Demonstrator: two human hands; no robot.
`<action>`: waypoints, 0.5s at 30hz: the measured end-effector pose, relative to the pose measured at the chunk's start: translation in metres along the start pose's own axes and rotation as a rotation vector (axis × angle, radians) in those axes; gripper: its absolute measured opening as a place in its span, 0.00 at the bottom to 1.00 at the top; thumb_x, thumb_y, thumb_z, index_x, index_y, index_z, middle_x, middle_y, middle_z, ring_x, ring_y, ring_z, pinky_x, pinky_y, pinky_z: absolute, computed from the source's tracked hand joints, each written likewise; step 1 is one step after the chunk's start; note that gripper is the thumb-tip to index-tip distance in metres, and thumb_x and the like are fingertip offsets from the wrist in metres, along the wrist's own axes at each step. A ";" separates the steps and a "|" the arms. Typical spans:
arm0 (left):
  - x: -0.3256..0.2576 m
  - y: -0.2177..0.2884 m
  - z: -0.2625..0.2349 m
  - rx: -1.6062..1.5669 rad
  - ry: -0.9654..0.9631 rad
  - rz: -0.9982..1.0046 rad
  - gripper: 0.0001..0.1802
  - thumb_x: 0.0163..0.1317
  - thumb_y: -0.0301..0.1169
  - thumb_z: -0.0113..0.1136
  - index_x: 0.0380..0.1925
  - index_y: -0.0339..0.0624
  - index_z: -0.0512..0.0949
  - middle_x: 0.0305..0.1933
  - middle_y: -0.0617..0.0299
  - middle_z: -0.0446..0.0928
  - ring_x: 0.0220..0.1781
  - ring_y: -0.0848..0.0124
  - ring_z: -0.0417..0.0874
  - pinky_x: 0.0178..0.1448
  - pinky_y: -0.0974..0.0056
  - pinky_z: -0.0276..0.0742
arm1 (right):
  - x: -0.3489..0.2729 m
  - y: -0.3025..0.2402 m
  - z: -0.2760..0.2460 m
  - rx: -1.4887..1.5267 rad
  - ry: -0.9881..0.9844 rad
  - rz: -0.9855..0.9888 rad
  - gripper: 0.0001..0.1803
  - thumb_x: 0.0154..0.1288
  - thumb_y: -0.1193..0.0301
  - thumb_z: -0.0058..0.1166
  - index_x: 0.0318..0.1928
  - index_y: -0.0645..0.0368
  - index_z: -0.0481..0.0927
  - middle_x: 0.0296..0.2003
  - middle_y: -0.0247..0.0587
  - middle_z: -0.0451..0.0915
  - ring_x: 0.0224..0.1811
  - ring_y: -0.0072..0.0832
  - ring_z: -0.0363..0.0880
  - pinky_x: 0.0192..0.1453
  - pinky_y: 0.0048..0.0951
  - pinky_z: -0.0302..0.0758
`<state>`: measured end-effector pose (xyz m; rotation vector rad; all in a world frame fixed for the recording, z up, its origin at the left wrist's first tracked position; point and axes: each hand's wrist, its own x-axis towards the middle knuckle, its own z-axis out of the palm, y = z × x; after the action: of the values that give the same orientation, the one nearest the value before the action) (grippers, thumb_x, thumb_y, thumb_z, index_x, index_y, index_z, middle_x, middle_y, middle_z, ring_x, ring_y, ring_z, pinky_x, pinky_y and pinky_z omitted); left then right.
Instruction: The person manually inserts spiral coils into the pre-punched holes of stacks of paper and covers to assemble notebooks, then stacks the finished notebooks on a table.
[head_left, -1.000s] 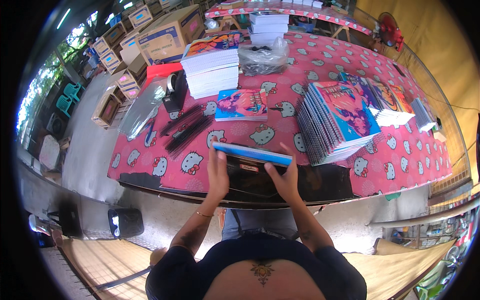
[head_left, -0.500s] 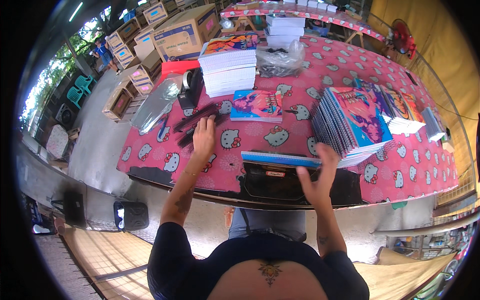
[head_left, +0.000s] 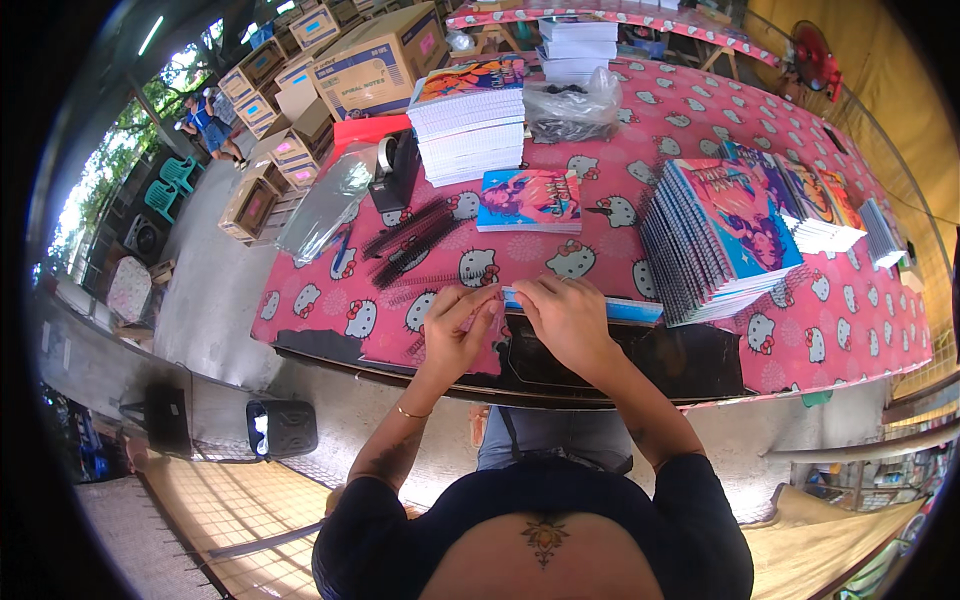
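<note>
At the near table edge a notebook with a blue edge (head_left: 632, 311) stands with its spine up, against a black stand (head_left: 650, 345). My right hand (head_left: 568, 325) is closed over its left end, fingertips pinched on the edge. Just left of it my left hand (head_left: 458, 330) is closed in a pinch, fingertips close to the notebook's end. A thin dark binding coil seems to trail beside the left palm; most of it is hidden. Beyond my left hand lies a pile of black spiral coils (head_left: 415, 238). A single colourful notebook (head_left: 530, 201) lies flat in the middle.
Stacked spiral-bound notebooks (head_left: 725, 235) stand at right; a tall unbound stack (head_left: 467, 135) stands at the back. Nearby are a black tape dispenser (head_left: 395, 172), a clear plastic sheet (head_left: 325, 205) and a plastic bag (head_left: 572, 108). Cardboard boxes (head_left: 375, 65) and a walking person (head_left: 210, 130) are at far left.
My left hand has left the coil pile and come to the notebook's left end. My right hand has moved left along the notebook and closed on it. The background person has come nearer.
</note>
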<state>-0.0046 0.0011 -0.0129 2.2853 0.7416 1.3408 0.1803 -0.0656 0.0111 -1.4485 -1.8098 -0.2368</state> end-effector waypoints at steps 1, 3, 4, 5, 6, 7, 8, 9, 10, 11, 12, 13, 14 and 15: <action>0.000 -0.001 -0.001 0.031 0.003 0.027 0.13 0.59 0.24 0.69 0.45 0.39 0.86 0.35 0.58 0.82 0.34 0.62 0.80 0.38 0.62 0.75 | 0.000 0.000 0.000 0.001 0.000 0.000 0.06 0.64 0.68 0.60 0.39 0.55 0.82 0.26 0.37 0.80 0.30 0.38 0.82 0.39 0.39 0.77; 0.000 -0.002 -0.001 0.067 0.015 0.046 0.14 0.57 0.23 0.69 0.45 0.39 0.86 0.35 0.58 0.82 0.34 0.62 0.81 0.38 0.61 0.75 | 0.000 0.000 0.000 -0.003 0.000 0.000 0.05 0.64 0.68 0.60 0.39 0.55 0.82 0.26 0.37 0.80 0.30 0.37 0.82 0.39 0.39 0.77; 0.000 0.000 0.000 0.072 0.023 0.038 0.14 0.57 0.23 0.69 0.45 0.40 0.86 0.35 0.58 0.82 0.35 0.62 0.81 0.38 0.61 0.75 | 0.000 -0.001 0.000 -0.007 0.002 0.002 0.05 0.64 0.68 0.60 0.39 0.54 0.82 0.26 0.37 0.80 0.30 0.37 0.83 0.38 0.39 0.77; 0.001 0.001 0.000 0.080 0.033 0.032 0.14 0.56 0.22 0.70 0.44 0.40 0.86 0.36 0.58 0.81 0.35 0.62 0.81 0.38 0.61 0.76 | 0.001 -0.001 0.000 -0.010 0.006 0.000 0.05 0.65 0.68 0.60 0.39 0.54 0.81 0.26 0.37 0.80 0.30 0.37 0.83 0.38 0.39 0.77; 0.002 0.002 0.001 0.087 0.046 0.043 0.15 0.55 0.21 0.70 0.44 0.40 0.86 0.36 0.58 0.81 0.35 0.62 0.81 0.38 0.61 0.76 | 0.002 -0.001 -0.001 -0.013 -0.004 0.008 0.05 0.65 0.68 0.60 0.39 0.54 0.81 0.26 0.37 0.80 0.30 0.37 0.83 0.38 0.39 0.77; 0.003 0.003 0.001 0.093 0.060 0.053 0.15 0.55 0.21 0.70 0.44 0.40 0.86 0.36 0.57 0.81 0.35 0.62 0.82 0.38 0.61 0.77 | 0.002 -0.002 -0.003 -0.016 -0.014 0.015 0.05 0.65 0.68 0.60 0.39 0.54 0.81 0.26 0.37 0.80 0.30 0.37 0.83 0.38 0.39 0.77; 0.002 0.003 0.001 0.101 0.071 0.063 0.15 0.54 0.20 0.70 0.44 0.40 0.85 0.36 0.57 0.80 0.35 0.62 0.82 0.38 0.61 0.77 | 0.001 -0.004 -0.003 -0.016 -0.023 0.025 0.05 0.65 0.68 0.60 0.39 0.54 0.81 0.26 0.37 0.80 0.30 0.37 0.83 0.37 0.39 0.77; 0.003 0.003 0.001 0.091 0.056 0.069 0.16 0.54 0.20 0.70 0.44 0.40 0.85 0.36 0.57 0.80 0.36 0.62 0.82 0.38 0.61 0.78 | 0.001 -0.003 -0.002 -0.018 -0.024 0.023 0.05 0.65 0.68 0.60 0.39 0.54 0.81 0.26 0.37 0.80 0.30 0.38 0.83 0.37 0.39 0.76; 0.003 0.003 0.001 0.080 0.041 0.075 0.16 0.54 0.19 0.71 0.44 0.40 0.85 0.36 0.57 0.79 0.36 0.62 0.82 0.38 0.61 0.78 | 0.001 -0.002 -0.001 -0.020 -0.024 0.021 0.05 0.65 0.68 0.60 0.39 0.54 0.81 0.26 0.37 0.80 0.30 0.38 0.83 0.37 0.39 0.76; 0.004 0.003 0.001 0.070 0.025 0.081 0.17 0.53 0.18 0.71 0.44 0.40 0.84 0.36 0.57 0.79 0.36 0.62 0.82 0.38 0.62 0.79 | 0.001 -0.001 0.000 -0.023 -0.024 0.020 0.05 0.65 0.68 0.60 0.39 0.54 0.81 0.26 0.37 0.80 0.30 0.38 0.83 0.37 0.39 0.76; 0.006 0.003 0.000 0.049 0.009 0.091 0.16 0.53 0.18 0.71 0.44 0.39 0.84 0.36 0.57 0.79 0.36 0.62 0.82 0.37 0.62 0.79 | 0.001 -0.001 0.000 -0.020 -0.018 0.019 0.05 0.65 0.68 0.60 0.38 0.54 0.81 0.26 0.37 0.80 0.30 0.38 0.82 0.36 0.39 0.76; 0.008 0.003 -0.002 0.028 -0.007 0.102 0.16 0.54 0.18 0.70 0.44 0.39 0.84 0.36 0.57 0.79 0.36 0.61 0.82 0.37 0.62 0.79 | 0.001 -0.001 0.000 -0.017 -0.012 0.018 0.05 0.65 0.68 0.60 0.38 0.54 0.81 0.26 0.37 0.80 0.30 0.38 0.82 0.36 0.39 0.76; 0.009 0.003 -0.004 0.009 -0.021 0.112 0.16 0.54 0.18 0.70 0.44 0.39 0.84 0.35 0.57 0.78 0.36 0.61 0.82 0.37 0.62 0.79 | 0.001 -0.002 0.000 -0.014 -0.006 0.015 0.05 0.65 0.68 0.60 0.38 0.54 0.81 0.26 0.37 0.80 0.29 0.38 0.82 0.36 0.40 0.76; 0.009 0.002 -0.003 0.011 -0.010 0.098 0.16 0.55 0.18 0.70 0.44 0.39 0.84 0.36 0.56 0.78 0.36 0.61 0.82 0.37 0.62 0.79 | 0.001 -0.001 0.000 -0.003 -0.011 -0.002 0.05 0.64 0.68 0.61 0.38 0.54 0.81 0.26 0.37 0.80 0.29 0.39 0.82 0.36 0.40 0.76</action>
<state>-0.0028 0.0059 -0.0044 2.3627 0.6430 1.3704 0.1790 -0.0649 0.0119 -1.4531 -1.8201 -0.2327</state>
